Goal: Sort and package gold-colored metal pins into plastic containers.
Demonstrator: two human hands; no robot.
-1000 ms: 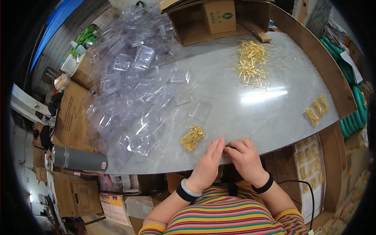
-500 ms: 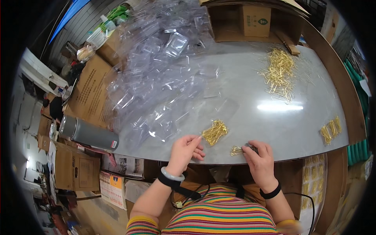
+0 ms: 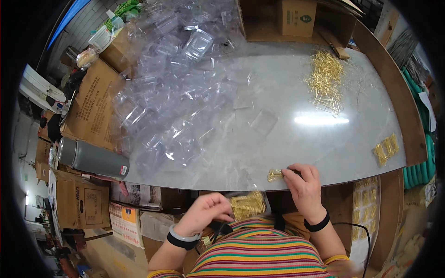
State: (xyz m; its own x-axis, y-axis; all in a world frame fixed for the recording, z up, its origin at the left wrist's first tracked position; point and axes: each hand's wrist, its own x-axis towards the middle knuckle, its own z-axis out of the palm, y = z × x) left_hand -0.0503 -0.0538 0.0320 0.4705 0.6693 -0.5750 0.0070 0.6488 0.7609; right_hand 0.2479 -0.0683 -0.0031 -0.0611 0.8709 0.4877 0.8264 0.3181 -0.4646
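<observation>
One grey table [image 3: 259,150] with a curved near edge fills the middle of the frame, a strip of glare across its right half. A broad heap of clear plastic cases [image 3: 176,83] covers its upper left. An open cardboard carton [image 3: 257,31] stands at the top. Below the table at lower right, a long white sheet [image 3: 358,250] carries rows of gold bundles.

In the upper right of the frame lies a loose pile of gold bent wires [image 3: 328,76], strays scattered beside it. A grey flask [image 3: 97,158] rests on its side at the table's left end.

The left hand [image 3: 204,215], lower centre, is below the table edge with its fingers bent, at the left side of a clear case of gold wires [image 3: 248,205] held close to the striped shirt [image 3: 259,257]; I cannot tell whether they are clamped on it. The right hand [image 3: 303,185] is at the near table edge, right of centre, thumb and fingertips together on the right end of a small gold wire bundle [image 3: 274,175]. Near the table's right edge, three tied-looking gold bundles [image 3: 386,149] lie side by side. That small bundle under the right fingertips is shortest.
</observation>
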